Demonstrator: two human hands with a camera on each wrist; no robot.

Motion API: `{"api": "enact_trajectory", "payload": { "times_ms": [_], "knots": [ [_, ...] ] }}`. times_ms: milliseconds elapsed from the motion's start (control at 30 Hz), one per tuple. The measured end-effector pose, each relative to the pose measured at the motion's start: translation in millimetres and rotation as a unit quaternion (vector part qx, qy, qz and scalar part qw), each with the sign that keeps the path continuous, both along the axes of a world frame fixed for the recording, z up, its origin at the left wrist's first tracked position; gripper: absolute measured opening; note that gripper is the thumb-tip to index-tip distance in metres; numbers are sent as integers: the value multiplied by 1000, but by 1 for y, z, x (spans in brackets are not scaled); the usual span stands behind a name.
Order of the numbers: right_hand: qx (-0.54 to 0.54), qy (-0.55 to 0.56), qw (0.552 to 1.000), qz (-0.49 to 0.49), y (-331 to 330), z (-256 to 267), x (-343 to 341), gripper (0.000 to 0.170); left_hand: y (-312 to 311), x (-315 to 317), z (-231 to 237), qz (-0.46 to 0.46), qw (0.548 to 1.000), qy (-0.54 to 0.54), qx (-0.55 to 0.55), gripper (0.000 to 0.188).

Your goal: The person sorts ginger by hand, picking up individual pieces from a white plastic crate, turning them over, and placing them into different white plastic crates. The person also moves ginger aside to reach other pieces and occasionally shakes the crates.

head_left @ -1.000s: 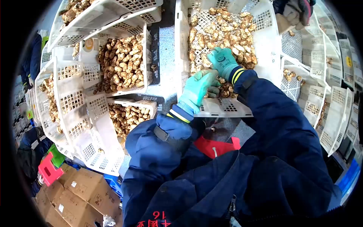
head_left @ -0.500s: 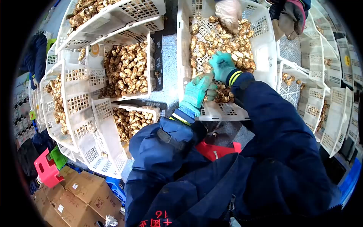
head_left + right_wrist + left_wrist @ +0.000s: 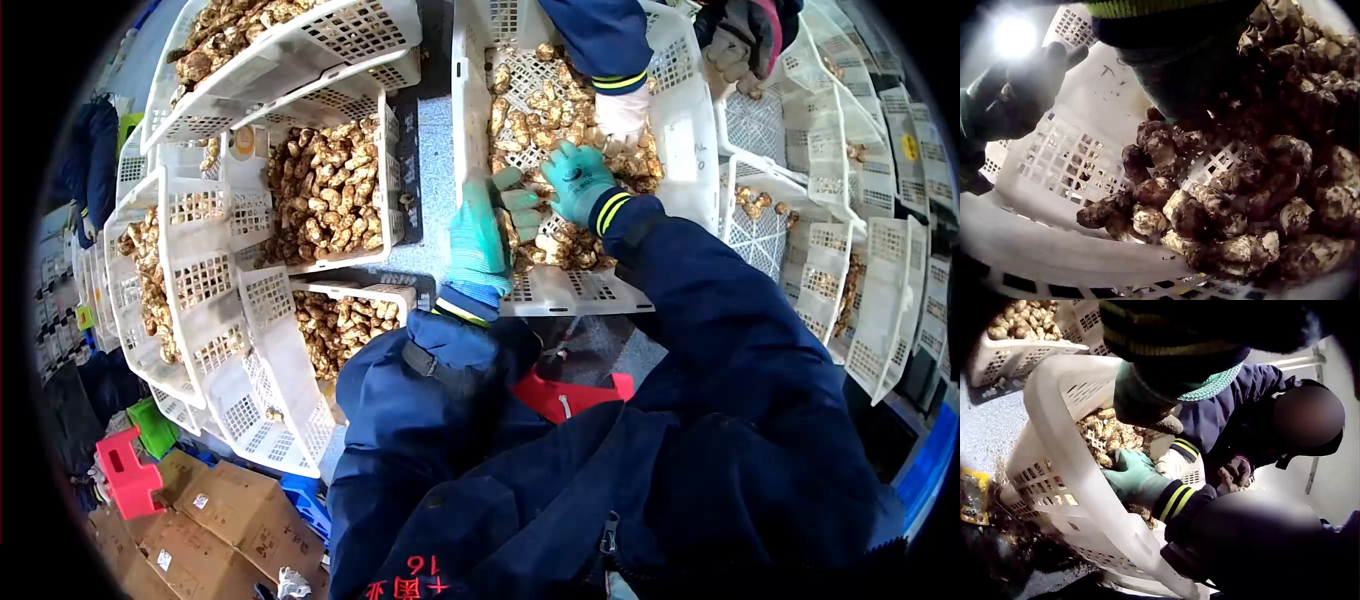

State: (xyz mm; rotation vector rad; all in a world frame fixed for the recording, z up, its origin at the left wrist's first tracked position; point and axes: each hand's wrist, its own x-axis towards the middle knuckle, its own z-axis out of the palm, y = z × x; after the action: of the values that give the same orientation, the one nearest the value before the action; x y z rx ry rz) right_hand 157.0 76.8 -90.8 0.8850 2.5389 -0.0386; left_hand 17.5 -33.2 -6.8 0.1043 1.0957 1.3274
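In the head view, a white perforated crate (image 3: pixel 678 140) holds knobby brown-and-cream pieces (image 3: pixel 545 112), mushroom-like lumps with dark stains. My left hand (image 3: pixel 482 235), in a green glove, is over the crate's left wall, fingers spread inward with nothing seen between them. The same hand (image 3: pixel 1019 94) appears at the left of the right wrist view, thumb apart from the fingers. My gloved right hand (image 3: pixel 580 185) reaches down onto the pieces near the crate's middle. In the left wrist view the right hand (image 3: pixel 1138 475) touches the pieces; I cannot tell whether it grips one.
Another person's pale-gloved hand (image 3: pixel 622 115) reaches into the same crate from the far side. A further gloved hand (image 3: pixel 735 50) is beyond the right wall. Filled crates (image 3: pixel 395 170) stand on the left, more crates (image 3: pixel 835 240) on the right. A red stool (image 3: pixel 130 475) and cardboard boxes (image 3: pixel 235 515) stand lower left.
My left hand has moved left, away from my right hand, to the crate's wall. The right hand stays low over the pieces. Another person's pale-gloved hand has come into the crate.
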Motion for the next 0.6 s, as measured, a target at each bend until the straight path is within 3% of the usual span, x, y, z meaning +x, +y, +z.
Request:
{"api": "enact_trajectory", "payload": {
  "times_ms": [67,167,200,267,300,367,467,600],
  "knots": [
    [-9,41,999,-7,5,6,-5,43,3,3,-1,-87,993,29,-74,48],
    [-27,64,998,3,7,3,-4,37,-8,11,-21,-259,965,-1,-24,39],
    [-47,69,996,-7,8,1,-3,34,-5,14,-17,-343,922,168,61,37],
    [-37,102,994,-2,-2,-10,12,32,-2,20,-7,-411,901,133,-49,36],
    [12,127,992,9,-8,-7,16,29,-2,22,-7,-423,894,142,-51,36],
    [-15,84,996,-16,-2,-6,11,29,-3,25,-8,-447,877,164,-57,36],
    [-41,-14,999,-11,0,9,-9,28,-7,25,-10,-436,889,132,-53,36],
    [-28,-33,999,-1,-2,13,-13,27,-13,19,-28,-450,858,245,41,34]
  ]
}}
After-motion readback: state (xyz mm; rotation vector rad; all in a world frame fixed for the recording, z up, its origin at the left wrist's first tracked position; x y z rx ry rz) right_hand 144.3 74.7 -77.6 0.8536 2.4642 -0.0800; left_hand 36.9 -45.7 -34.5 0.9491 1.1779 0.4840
